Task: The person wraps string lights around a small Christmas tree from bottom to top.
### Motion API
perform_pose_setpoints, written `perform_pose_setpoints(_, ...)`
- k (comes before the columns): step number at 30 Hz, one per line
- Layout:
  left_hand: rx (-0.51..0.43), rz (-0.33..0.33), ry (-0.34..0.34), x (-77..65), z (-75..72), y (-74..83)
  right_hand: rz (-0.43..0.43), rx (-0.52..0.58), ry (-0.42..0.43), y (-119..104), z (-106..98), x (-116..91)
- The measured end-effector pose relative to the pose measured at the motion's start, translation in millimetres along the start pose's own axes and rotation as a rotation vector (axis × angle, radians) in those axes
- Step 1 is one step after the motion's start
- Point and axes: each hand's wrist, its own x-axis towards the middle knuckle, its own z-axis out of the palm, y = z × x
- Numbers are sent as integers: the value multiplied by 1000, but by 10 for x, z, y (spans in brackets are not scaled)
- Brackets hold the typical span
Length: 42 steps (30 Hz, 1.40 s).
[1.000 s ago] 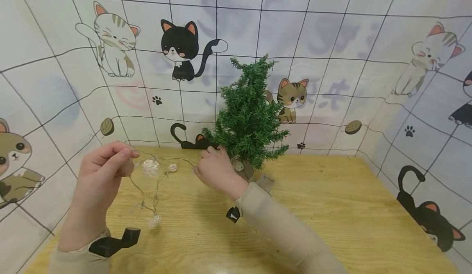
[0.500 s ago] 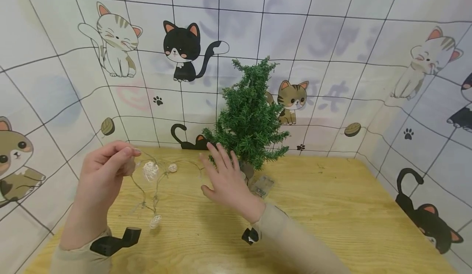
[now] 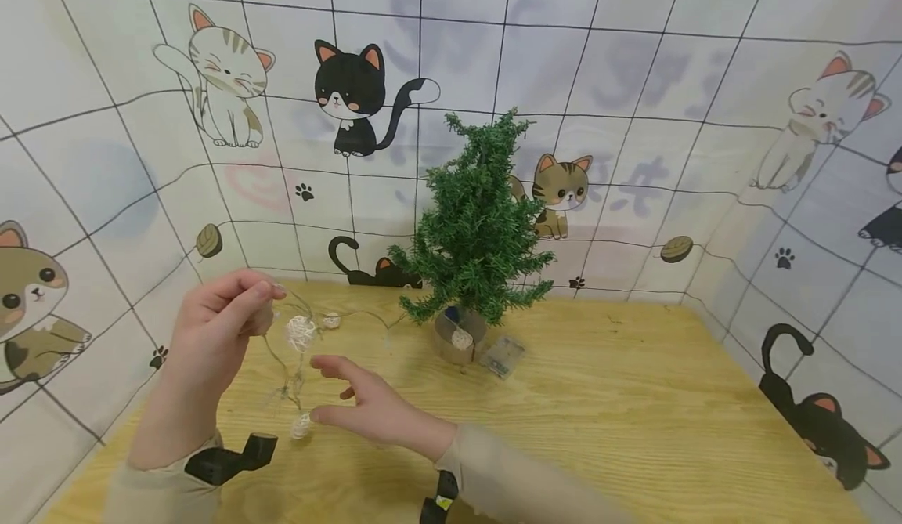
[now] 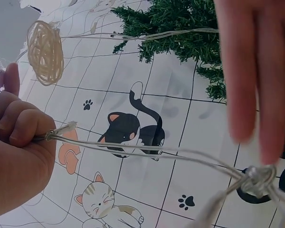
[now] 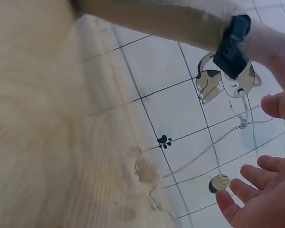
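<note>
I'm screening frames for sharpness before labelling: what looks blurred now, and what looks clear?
Head view: fairly even light, the tree reasonably crisp. Left wrist view: the fingers of the right hand and the wire knot just below them are soft, while the left hand gripping the wire is clearer. Right wrist view: the tabletop is smeared toward the left edge.

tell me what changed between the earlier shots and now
The right hand has moved left and toward the person, from beside the tree to near the string of wicker balls, uncovering the pot. The left hand still pinches that string; the tree stands where it was.
</note>
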Motion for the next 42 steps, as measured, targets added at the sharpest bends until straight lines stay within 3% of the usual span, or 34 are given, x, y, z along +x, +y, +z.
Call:
perform_pose_setpoints(6,-15,7,-1,2,35,-54,148,245,-78,67,95,208)
perform_pose_setpoints(13,-31,29,-1,32,51,-95,182,436,-113,124,102,181)
perform_pose_setpoints(23,72,-5,5,60,66,-32,168,527,-26,157,-121,-139)
perform_pose_setpoints(26,52,5,4,62,75,-25,168,538,-4,193,-245,-287)
perform_pose_setpoints(37,-160,42,16,-6,27,-85,135,513,-4,266,-787,-840)
perform_pose_setpoints(42,-281,79,-39,0,31,-110,81,454,-22,173,-1016,-989)
